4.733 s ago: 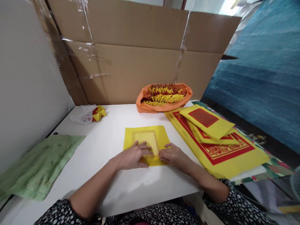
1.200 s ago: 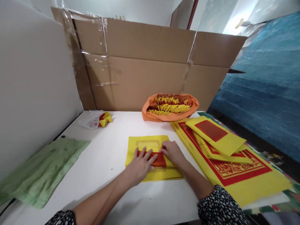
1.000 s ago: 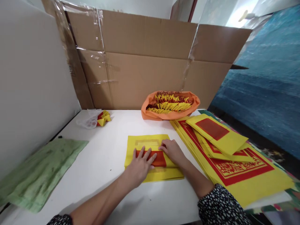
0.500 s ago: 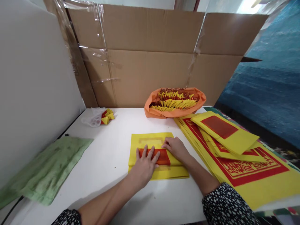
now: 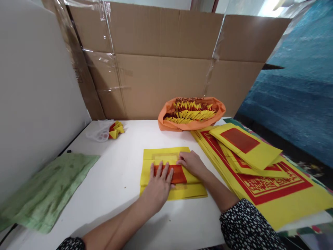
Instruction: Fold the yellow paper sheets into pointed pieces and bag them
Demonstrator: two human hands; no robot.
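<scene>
Yellow paper [image 5: 187,193] with a red rectangle lies folded on the white table, its layers offset at the front. Across its middle rests my left hand [image 5: 158,184], flat with the fingers spread over the red patch. My right hand [image 5: 191,163] touches the paper's upper right part, its fingers curled together; whether they pinch an edge is too small to tell. To the right is a pile of larger yellow sheets [image 5: 283,208] with red print, with smaller folded yellow papers [image 5: 267,156] on top.
An orange bag [image 5: 170,125] filled with folded yellow and red pieces stands at the back, before a cardboard panel [image 5: 161,76]. A clear plastic piece [image 5: 98,131] and a yellow-red folded piece [image 5: 117,130] lie back left. A green cloth [image 5: 49,187] covers the left side.
The whole view has shifted slightly, so things appear a little further left. Both hands stay in nearly the same places on the paper.
</scene>
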